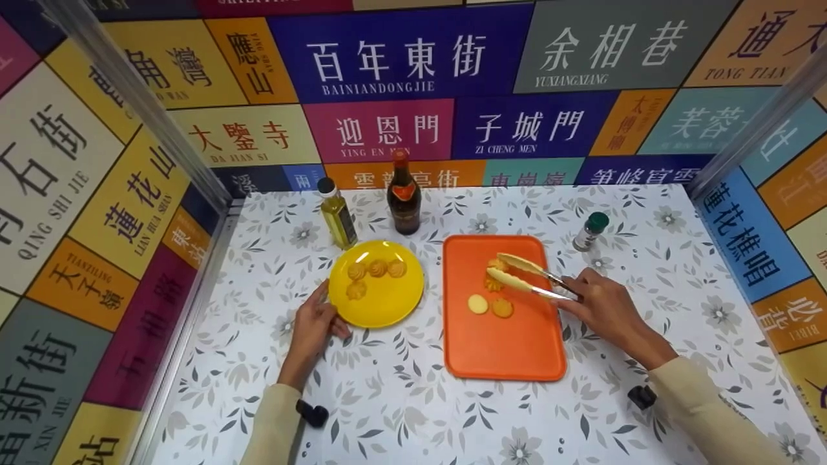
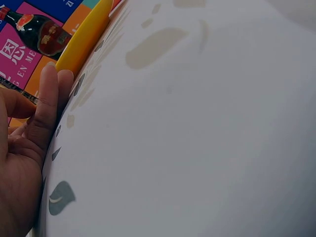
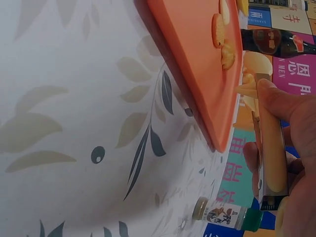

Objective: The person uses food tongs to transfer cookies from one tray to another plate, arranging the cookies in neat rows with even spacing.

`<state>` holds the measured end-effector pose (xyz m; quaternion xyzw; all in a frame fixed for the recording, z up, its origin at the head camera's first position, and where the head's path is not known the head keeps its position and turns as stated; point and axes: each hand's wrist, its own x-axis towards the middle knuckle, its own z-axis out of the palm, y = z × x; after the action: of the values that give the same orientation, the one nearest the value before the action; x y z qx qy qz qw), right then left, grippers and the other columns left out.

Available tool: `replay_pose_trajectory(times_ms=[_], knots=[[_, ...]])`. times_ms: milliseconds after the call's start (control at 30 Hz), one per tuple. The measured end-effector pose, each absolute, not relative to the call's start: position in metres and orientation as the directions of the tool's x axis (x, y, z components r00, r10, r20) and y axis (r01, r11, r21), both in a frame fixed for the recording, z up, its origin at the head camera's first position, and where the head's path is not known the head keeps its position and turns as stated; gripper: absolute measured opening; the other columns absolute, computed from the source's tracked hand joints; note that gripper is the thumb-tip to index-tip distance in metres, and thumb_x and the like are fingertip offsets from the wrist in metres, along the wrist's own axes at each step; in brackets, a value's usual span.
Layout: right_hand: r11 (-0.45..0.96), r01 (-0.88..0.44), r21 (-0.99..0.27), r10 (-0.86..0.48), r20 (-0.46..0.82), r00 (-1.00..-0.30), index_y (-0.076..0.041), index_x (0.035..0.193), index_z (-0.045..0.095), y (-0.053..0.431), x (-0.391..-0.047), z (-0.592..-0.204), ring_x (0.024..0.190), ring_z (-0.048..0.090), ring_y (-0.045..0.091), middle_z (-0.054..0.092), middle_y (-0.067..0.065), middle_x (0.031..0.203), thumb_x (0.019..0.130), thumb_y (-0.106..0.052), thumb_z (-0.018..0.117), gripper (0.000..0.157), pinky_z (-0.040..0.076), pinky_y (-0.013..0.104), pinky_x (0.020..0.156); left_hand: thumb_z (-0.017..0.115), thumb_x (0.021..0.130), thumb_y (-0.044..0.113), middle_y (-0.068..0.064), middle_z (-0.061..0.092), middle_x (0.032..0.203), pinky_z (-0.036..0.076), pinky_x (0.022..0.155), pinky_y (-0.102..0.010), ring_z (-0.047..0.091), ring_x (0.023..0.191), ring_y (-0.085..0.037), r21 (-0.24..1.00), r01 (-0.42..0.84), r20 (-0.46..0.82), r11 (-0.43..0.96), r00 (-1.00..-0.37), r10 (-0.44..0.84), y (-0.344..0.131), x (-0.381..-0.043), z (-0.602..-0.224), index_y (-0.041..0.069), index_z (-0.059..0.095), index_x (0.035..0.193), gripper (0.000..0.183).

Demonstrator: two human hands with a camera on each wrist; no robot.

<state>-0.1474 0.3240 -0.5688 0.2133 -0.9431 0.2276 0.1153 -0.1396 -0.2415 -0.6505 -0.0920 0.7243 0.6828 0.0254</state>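
My right hand (image 1: 604, 307) grips metal tongs (image 1: 536, 278) with pale yellow tips over the upper part of an orange tray (image 1: 504, 349). The tips lie at piped cookies (image 1: 494, 283), partly covering them; whether they pinch one I cannot tell. Below them on the tray lie a pale round cookie (image 1: 478, 304) and a browner round cookie (image 1: 502, 308). My left hand (image 1: 314, 320) touches the lower left rim of a yellow plate (image 1: 387, 307), its fingers (image 2: 48, 94) fairly straight in the left wrist view. Several piped cookies (image 1: 377, 268) sit on the plate.
Behind the plate stand an oil bottle (image 1: 339, 216) with a black cap and a dark brown bottle (image 1: 405, 203). A small green-capped jar (image 1: 590, 231) stands right of the tray. Floral cloth (image 1: 400, 400) covers the table, and sign-printed walls (image 1: 381, 129) enclose it.
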Motion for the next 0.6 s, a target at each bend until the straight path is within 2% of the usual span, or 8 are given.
replay_pose_trajectory(times_ms=[233,600], knots=[[0.772,-0.529,-0.352,-0.407,0.365,-0.837,0.004,0.125,0.081,0.319,-0.152,-0.569,0.065,0.048,0.011,0.056,0.004,0.084,0.085,-0.017,0.096,0.047,0.039,0.025,0.052,0.054,0.106,0.001,-0.024,0.072,0.074,0.066,0.054,-0.037,0.072,0.056,-0.029,0.984,-0.173,-0.167,0.052,-0.980,-0.105,-0.241,-0.139,-0.650,0.013,0.042,0.171,0.067],[0.752,-0.573,-0.325,-0.450,0.382,-0.807,0.003,0.122,0.082,0.309,-0.159,-0.563,0.063,0.045,0.011,0.054,0.003,0.082,0.086,-0.020,0.095,0.045,0.037,0.025,0.052,0.053,0.109,0.002,-0.023,0.073,0.074,0.066,0.056,-0.037,0.073,0.058,-0.028,0.984,-0.163,-0.153,0.079,-0.982,-0.113,-0.241,-0.138,-0.650,0.010,0.042,0.170,0.063]])
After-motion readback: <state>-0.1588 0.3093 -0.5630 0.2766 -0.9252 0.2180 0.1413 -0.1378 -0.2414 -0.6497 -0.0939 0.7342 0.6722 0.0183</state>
